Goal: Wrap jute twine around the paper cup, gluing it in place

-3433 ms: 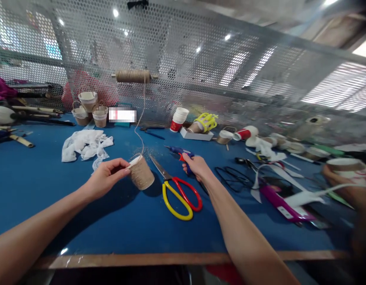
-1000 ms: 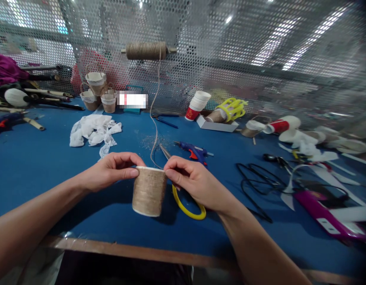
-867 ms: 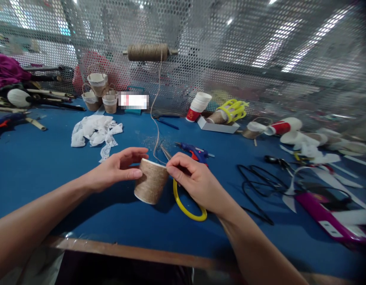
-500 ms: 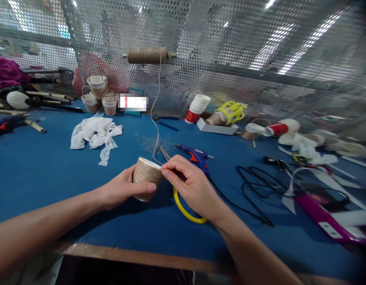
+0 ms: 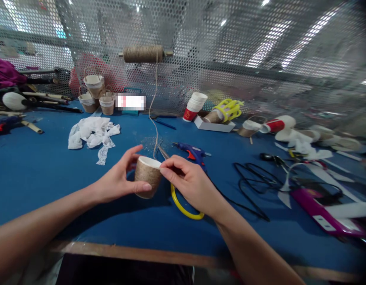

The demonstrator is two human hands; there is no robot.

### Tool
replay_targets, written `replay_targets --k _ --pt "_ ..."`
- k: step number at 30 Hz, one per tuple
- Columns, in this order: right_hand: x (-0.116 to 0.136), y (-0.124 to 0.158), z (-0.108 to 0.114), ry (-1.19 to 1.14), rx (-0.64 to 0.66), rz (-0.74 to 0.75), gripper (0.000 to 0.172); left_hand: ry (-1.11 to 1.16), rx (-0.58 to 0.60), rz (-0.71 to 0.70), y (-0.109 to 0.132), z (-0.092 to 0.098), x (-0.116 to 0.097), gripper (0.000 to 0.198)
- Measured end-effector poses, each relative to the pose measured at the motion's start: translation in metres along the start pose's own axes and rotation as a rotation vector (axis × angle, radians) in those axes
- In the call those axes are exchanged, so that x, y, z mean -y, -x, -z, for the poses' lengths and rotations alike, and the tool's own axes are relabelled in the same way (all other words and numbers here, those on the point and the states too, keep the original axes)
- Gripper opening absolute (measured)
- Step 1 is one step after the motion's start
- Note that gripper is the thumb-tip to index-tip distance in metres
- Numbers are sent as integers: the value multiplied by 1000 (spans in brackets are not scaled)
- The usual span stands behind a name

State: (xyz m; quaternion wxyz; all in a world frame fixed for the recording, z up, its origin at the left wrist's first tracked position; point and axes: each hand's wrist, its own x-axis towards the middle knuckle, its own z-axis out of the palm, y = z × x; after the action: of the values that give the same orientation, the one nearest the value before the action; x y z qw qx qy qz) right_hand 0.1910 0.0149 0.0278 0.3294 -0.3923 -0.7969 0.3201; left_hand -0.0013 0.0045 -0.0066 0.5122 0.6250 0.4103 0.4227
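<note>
A paper cup wrapped in brown twine [image 5: 147, 178] is held above the blue table, its white opening tilted slightly up. My left hand [image 5: 120, 176] grips its left side, thumb across the front and index finger raised off it. Thumb and fingers of my right hand [image 5: 185, 178] pinch at the right of the rim; the twine there is mostly hidden by the fingers. From the twine spool [image 5: 143, 54] on the mesh wall, a loose strand [image 5: 154, 99] runs down behind the cup. Yellow-handled scissors [image 5: 183, 208] lie partly under my right hand.
A blue glue gun [image 5: 194, 152] lies behind my right hand, its black cable [image 5: 245, 206] trailing right. White lace [image 5: 92, 132] lies at left, before small twine baskets [image 5: 107, 103]. Stacked paper cups [image 5: 194, 107] stand at the back; a purple power strip [image 5: 325, 209] is at right.
My left index finger has lifted off the cup, and the cup has turned a little more upright. My right hand keeps its pinch at the rim. The whole view has shifted slightly.
</note>
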Motion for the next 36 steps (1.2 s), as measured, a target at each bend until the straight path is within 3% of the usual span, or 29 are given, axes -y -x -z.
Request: replay_targets --k 2,5,9,21,25,28,33,36 --pt "-1 0 -1 92 -7 50 12 -281 -105 -200 0 5 -5 55" --pt "-2 1 -4 198 -14 133 12 -543 -124 -413 -1 6 -11 20" --pt "-2 3 -6 278 -14 211 13 -672 -69 -533 0 1 -15 6" --pt "-2 2 -8 348 39 229 14 -623 -1 -468 -2 -2 -17 5" --pt "-3 1 -7 323 -3 253 12 -547 5 -402 -2 0 -16 5" --pt "-4 0 -5 287 -90 238 20 -417 -18 -309 -3 4 -12 5" --pt "-15 -8 3 385 -242 103 20 -134 -80 -99 -6 10 -6 5" --pt "-30 -16 21 649 -268 -130 24 38 -109 0 -7 12 -4 8"
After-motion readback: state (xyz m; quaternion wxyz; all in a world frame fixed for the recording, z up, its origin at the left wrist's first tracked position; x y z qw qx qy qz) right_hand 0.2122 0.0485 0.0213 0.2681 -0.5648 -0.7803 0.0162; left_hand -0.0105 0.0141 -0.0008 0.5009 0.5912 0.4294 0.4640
